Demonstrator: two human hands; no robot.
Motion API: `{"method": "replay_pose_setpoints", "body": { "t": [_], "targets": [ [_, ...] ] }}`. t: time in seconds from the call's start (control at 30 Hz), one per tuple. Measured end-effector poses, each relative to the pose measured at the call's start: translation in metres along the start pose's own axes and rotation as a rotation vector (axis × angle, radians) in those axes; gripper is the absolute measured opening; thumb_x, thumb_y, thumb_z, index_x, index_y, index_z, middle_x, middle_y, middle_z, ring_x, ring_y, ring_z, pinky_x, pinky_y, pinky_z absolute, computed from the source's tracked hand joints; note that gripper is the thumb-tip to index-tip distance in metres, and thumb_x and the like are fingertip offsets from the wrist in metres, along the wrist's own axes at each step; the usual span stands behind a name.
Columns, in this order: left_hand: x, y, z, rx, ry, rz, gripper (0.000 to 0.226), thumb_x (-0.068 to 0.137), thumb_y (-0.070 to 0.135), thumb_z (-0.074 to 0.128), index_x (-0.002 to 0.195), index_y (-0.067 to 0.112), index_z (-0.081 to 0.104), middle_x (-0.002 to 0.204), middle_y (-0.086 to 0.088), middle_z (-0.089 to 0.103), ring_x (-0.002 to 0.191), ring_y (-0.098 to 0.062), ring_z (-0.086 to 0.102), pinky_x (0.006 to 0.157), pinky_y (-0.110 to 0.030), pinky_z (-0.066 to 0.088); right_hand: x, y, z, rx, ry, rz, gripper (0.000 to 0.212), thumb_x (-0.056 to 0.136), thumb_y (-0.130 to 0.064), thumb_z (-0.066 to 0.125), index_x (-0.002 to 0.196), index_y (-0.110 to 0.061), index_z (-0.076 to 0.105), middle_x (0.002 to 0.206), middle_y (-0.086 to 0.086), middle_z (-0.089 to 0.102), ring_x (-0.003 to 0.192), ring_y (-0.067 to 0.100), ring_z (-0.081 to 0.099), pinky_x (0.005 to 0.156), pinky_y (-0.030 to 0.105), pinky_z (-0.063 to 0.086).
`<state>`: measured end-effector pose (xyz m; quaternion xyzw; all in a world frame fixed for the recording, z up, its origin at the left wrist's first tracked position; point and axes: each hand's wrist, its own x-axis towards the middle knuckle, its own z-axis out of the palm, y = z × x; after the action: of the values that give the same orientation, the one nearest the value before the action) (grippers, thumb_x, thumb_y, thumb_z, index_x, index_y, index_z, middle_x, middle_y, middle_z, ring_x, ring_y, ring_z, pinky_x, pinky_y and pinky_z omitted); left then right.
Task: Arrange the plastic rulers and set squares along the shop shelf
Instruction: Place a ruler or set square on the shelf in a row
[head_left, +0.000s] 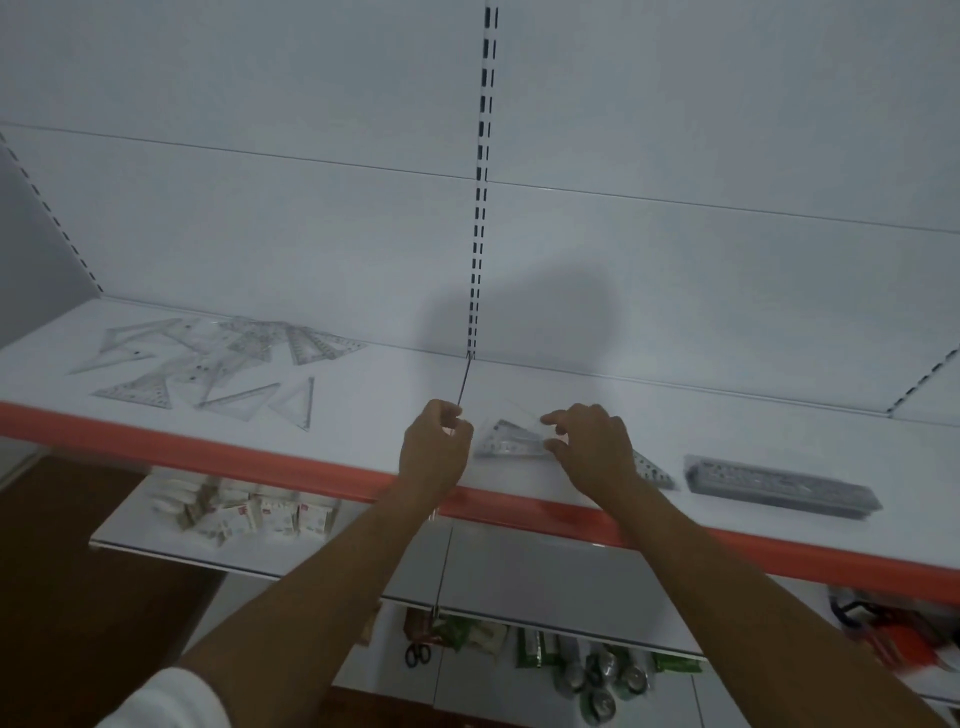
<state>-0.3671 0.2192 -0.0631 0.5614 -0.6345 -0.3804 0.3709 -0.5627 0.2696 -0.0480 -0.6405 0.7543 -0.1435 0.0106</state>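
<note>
Two bare forearms reached in from below, each ending in a bare hand — the left hand (435, 451) and the right hand (592, 448). No rings, watch or bracelet showed on either. At the lower left edge a white sleeve (166, 699) covered the left upper arm — plain, unmarked, somewhat blurred.
</note>
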Motion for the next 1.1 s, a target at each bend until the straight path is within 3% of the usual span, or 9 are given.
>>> {"method": "replay_pose_setpoints", "body": {
  "t": [0.1, 0.27, 0.43, 0.6, 0.73, 0.87, 1.1],
  "targets": [
    [-0.003, -0.007, 0.006, 0.104, -0.076, 0.093, 0.033, 0.088, 0.028, 0.061, 0.119, 0.017, 0.055, 0.108, 0.003, 0.061, 0.087, -0.015, 0.060, 0.083, -0.036, 0.052, 0.006, 0.000, 0.005, -0.009, -0.070, 0.000, 0.029, 0.092, -0.033, 0.059, 0.121, -0.030, 0.063, 0.115, -0.003, 0.061, 0.110, 0.018, 0.051, 0.093, 0.035, 0.035],
    [0.002, -0.016, 0.017, 0.229, -0.164, 0.123, 0.051, 0.082, 0.025, 0.068, 0.129, 0.012, 0.053, 0.118, -0.003, 0.059, 0.101, -0.019, 0.057, 0.091, -0.034, 0.048, 0.014, -0.003, 0.012, -0.019, -0.114, -0.009, 0.026, 0.093, -0.034, 0.055, 0.115, -0.031, 0.067, 0.114, 0.000, 0.062, 0.106, 0.020, 0.054, 0.090, 0.036, 0.037],
    [0.009, -0.022, 0.026, 0.321, -0.128, 0.159, 0.041, 0.083, 0.021, 0.068, 0.121, 0.009, 0.060, 0.116, -0.007, 0.061, 0.105, -0.022, 0.057, 0.091, -0.031, 0.046, 0.012, -0.001, 0.016, 0.006, -0.129, 0.022, 0.027, 0.095, -0.031, 0.053, 0.117, -0.026, 0.066, 0.113, 0.001, 0.065, 0.103, 0.022, 0.057, 0.090, 0.035, 0.040],
    [0.008, -0.026, 0.031, 0.325, -0.101, 0.174, 0.039, 0.081, 0.024, 0.071, 0.115, 0.010, 0.063, 0.112, -0.007, 0.058, 0.104, -0.021, 0.055, 0.090, -0.030, 0.044, 0.008, 0.002, 0.010, 0.012, -0.188, 0.019, 0.041, 0.094, -0.032, 0.055, 0.134, -0.023, 0.053, 0.123, -0.003, 0.062, 0.117, 0.020, 0.052, 0.101, 0.036, 0.033],
    [0.009, -0.029, 0.028, 0.317, -0.075, 0.138, 0.035, 0.081, 0.030, 0.073, 0.111, 0.012, 0.065, 0.104, -0.004, 0.054, 0.093, -0.016, 0.054, 0.083, -0.024, 0.042, 0.008, 0.001, 0.011, -0.084, -0.206, -0.014, 0.029, 0.092, -0.030, 0.058, 0.121, -0.022, 0.061, 0.114, 0.000, 0.063, 0.110, 0.020, 0.054, 0.095, 0.034, 0.034],
    [0.007, -0.030, 0.028, 0.324, -0.064, 0.129, 0.036, 0.082, 0.033, 0.071, 0.111, 0.013, 0.068, 0.101, -0.004, 0.055, 0.092, -0.017, 0.055, 0.084, -0.027, 0.044, 0.008, 0.002, 0.013, 0.086, -0.205, 0.030, 0.042, 0.089, -0.020, 0.066, 0.129, -0.017, 0.056, 0.121, 0.002, 0.065, 0.114, 0.020, 0.056, 0.101, 0.033, 0.038],
    [0.003, -0.029, 0.030, 0.312, -0.031, 0.124, 0.034, 0.083, 0.035, 0.069, 0.111, 0.017, 0.067, 0.098, 0.000, 0.054, 0.084, -0.011, 0.051, 0.076, -0.023, 0.041, 0.017, 0.002, 0.007, 0.112, -0.252, 0.030, 0.037, 0.081, -0.017, 0.074, 0.116, -0.016, 0.064, 0.115, 0.005, 0.067, 0.103, 0.021, 0.061, 0.089, 0.028, 0.047]
  ]
}}
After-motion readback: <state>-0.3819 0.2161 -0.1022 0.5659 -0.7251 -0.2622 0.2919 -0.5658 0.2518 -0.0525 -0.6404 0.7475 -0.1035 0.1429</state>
